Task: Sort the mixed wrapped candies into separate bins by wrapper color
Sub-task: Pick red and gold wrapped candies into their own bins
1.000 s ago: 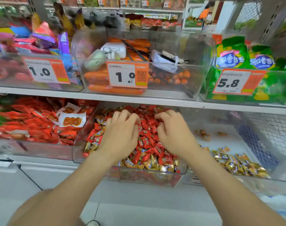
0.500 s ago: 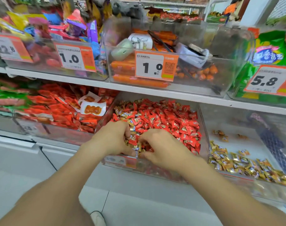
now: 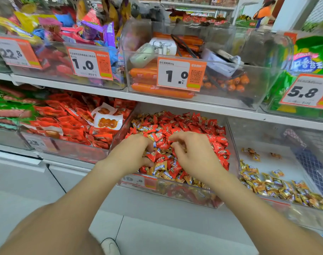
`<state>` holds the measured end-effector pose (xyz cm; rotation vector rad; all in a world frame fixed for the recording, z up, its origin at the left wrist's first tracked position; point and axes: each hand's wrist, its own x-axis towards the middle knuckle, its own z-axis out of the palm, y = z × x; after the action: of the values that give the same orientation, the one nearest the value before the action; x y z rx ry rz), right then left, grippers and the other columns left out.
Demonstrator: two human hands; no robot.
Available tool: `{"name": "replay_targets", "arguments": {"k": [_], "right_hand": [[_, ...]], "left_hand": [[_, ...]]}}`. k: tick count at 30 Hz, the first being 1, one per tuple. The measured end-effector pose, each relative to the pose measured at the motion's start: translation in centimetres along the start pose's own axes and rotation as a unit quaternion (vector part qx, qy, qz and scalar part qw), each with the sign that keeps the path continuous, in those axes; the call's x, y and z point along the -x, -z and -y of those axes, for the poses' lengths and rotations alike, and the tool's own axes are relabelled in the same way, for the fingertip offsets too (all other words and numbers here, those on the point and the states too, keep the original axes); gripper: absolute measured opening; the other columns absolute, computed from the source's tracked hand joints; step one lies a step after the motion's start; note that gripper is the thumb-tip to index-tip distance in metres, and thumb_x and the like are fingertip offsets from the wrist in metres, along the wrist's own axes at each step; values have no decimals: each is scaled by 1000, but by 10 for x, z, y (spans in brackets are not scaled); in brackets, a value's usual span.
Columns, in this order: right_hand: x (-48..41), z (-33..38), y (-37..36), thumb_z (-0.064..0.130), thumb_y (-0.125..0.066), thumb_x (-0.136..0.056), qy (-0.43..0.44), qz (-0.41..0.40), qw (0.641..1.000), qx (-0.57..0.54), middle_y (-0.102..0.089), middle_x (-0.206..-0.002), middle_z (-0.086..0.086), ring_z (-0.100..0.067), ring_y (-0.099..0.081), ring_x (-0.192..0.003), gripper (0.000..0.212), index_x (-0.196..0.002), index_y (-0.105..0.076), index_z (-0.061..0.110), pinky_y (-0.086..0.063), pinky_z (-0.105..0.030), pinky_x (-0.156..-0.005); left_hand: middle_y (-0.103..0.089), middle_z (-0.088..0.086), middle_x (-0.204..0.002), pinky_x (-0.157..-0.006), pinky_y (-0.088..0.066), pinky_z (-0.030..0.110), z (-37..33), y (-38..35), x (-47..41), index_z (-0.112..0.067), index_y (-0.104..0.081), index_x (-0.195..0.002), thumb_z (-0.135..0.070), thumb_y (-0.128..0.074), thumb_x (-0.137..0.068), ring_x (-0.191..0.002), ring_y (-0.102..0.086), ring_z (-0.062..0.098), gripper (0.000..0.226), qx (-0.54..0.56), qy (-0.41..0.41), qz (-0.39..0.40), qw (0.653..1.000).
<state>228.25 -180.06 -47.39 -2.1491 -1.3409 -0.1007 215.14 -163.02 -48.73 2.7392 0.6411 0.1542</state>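
While amid candies [image 3: 193,124], both hands [image 3: 131,153] [image 3: 193,159] curled round some.

The centre bin [image 3: 175,195] is clear glossy plastic. Its red candies [image 3: 186,126] and the gold candies [image 3: 285,190] at four o'clock have shiny, crinkled wrappers.

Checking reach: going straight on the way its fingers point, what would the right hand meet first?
Probably the red candies at the curled fingertips of the right hand; the left hand lies beyond, depth unclear.
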Motion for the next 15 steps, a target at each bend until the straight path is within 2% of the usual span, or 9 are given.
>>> {"name": "replay_targets", "arguments": {"k": [3, 4, 5, 7, 9, 12, 14, 15], "right_hand": [[6, 1, 11, 9, -50, -99, -21, 2, 999, -31, -62, -98, 8, 1, -53, -80, 31, -107, -78, 20, -36, -11, -73], [6, 1, 12, 6, -50, -97, -23, 18, 999, -28, -65, -100, 7, 1, -56, -83, 34, -107, -79, 21, -37, -6, -76], [6, 2, 13, 2, -49, -94, -15, 41, 999, -20, -68, -103, 7, 0, -59, -88, 39, -109, -80, 22, -42, -7, -82], [6, 5, 11, -2, -46, -88, 20, 96, 995, 1, -72, -105, 8, -5, -65, -96, 50, -110, -81, 26, -53, -24, -93], [6, 8, 7, 8, -44, -87, 59, 143, 988, 30, -73, -102, 14, -8, -67, -95, 46, -105, -80, 31, -58, -37, -88], [7, 13, -2, 23, -56, -93, 96, 180, 976, 71, -70, -102, 15, -13, -65, -94, 27, -110, -75, 34, -58, -41, -80], [5, 16, -6, 33, -65, -98, 120, 177, 973, 88, -61, -106, 14, -16, -62, -101, 21, -118, -69, 36, -57, -42, -79], [2, 16, -8, 37, -67, -98, 135, 174, 971, 97, -56, -110, 13, -17, -60, -104, 24, -122, -67, 37, -55, -41, -78]], "left_hand": [[-56, -13, -89, -70, -43, 31, -2, 2, 1, -28, -67, -103, -35, -88, -81, -83, -58, 15, 32, -1, -7, -13, 1000], [-56, -13, -83, -67, -44, 31, -1, 2, 2, -28, -66, -102, -33, -86, -82, -78, -59, 13, 29, 0, -4, -14, 1000], [-55, -14, -80, -66, -45, 31, 0, 3, 3, -29, -66, -103, -32, -84, -83, -75, -58, 11, 27, 1, -1, -13, 1000], [-56, -13, -86, -69, -52, 34, 2, 7, 5, -32, -64, -104, -25, -79, -84, -77, -60, 7, 26, 11, -5, -6, 1000], [-55, -11, -105, -81, -55, 39, 4, 10, 6, -33, -62, -106, -10, -69, -86, -90, -61, 10, 31, 17, -22, 13, 1000], [-45, -4, -112, -82, -47, 33, 4, 13, 8, -29, -57, -102, 5, -55, -86, -96, -52, 14, 37, 18, -26, 44, 999], [-44, -2, -107, -82, -45, 34, 4, 15, 10, -27, -52, -96, 1, -53, -87, -96, -48, 17, 29, 13, -27, 45, 999], [-45, -2, -105, -82, -46, 35, 5, 17, 11, -26, -51, -94, -3, -54, -88, -96, -48, 18, 24, 4, -29, 43, 999]]}}
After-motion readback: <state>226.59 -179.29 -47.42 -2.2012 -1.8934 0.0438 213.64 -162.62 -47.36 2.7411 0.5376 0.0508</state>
